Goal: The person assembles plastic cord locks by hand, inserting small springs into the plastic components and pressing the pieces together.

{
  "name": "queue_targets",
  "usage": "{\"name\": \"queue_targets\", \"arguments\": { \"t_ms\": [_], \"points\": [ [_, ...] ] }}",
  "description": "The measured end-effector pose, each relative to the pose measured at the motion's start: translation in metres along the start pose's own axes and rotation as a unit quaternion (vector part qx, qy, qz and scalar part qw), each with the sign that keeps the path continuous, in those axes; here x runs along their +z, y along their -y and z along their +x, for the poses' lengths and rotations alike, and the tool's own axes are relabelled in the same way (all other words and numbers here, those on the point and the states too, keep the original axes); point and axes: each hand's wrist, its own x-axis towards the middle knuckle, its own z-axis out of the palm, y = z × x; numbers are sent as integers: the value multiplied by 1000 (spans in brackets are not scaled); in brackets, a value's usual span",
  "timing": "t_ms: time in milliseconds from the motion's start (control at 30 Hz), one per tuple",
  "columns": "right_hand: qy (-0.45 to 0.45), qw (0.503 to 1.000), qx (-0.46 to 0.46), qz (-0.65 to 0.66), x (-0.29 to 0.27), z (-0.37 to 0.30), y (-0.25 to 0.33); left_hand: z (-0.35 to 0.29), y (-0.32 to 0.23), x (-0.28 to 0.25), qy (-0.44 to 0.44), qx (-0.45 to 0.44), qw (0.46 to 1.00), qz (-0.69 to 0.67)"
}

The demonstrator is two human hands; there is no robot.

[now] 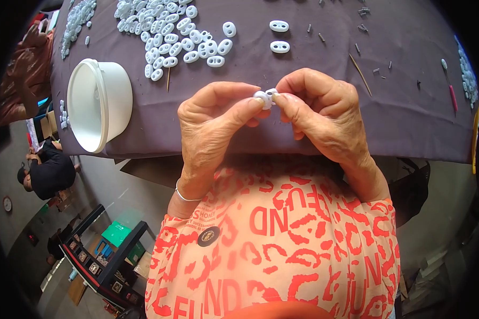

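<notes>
The cloth-covered table [410, 125] stands on grey floor [104, 175], near a dark rack [112, 264] and green bin [118, 232].

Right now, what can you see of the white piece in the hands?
The white piece is small and rounded, with a smooth, plastic-looking surface and dark openings facing the camera. The left hand pinches it on its left, the right hand on its right, over the near part of the purple cloth. The grip hides much of it, so I cannot tell whether it is one part or two together, nor its exact tilt.
</notes>
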Motion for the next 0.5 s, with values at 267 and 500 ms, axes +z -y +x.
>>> {"name": "queue_targets", "arguments": {
  "t_ms": [267,500],
  "points": [
    [6,1000,-18,-16,0,2,-1,-2,3,2,-16,18,1000,14],
    [5,999,-21,-26,-1,2,-1,-3,7,5,-22,31,999,0]
  ]
}}
